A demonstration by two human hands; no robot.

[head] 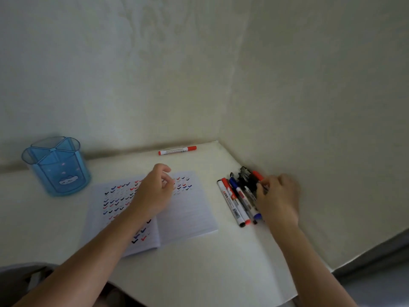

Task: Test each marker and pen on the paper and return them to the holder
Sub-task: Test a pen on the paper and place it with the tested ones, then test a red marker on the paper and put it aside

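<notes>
White desk [199, 273] in a corner bears the pile of markers and pens [239, 200] at right, long axes near-to-far, the right hand [276, 198] pinching into it, the left hand [152, 191] resting loose and empty on the paper [188, 213], the holder [59, 171] far left.

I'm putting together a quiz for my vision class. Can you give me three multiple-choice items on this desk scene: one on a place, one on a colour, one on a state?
1. The lone red-capped marker lies:
A) in the holder
B) by the wall, beyond the paper
C) on the floor

2. The holder is:
A) green
B) blue
C) yellow

3. The paper is:
A) a closed pad
B) crumpled
C) open flat, bearing tick marks

Answers:
1 B, since it lies alone along the table's far edge.
2 B, since its see-through walls are blue.
3 C, since both pages lie flat with ticks on them.
</notes>
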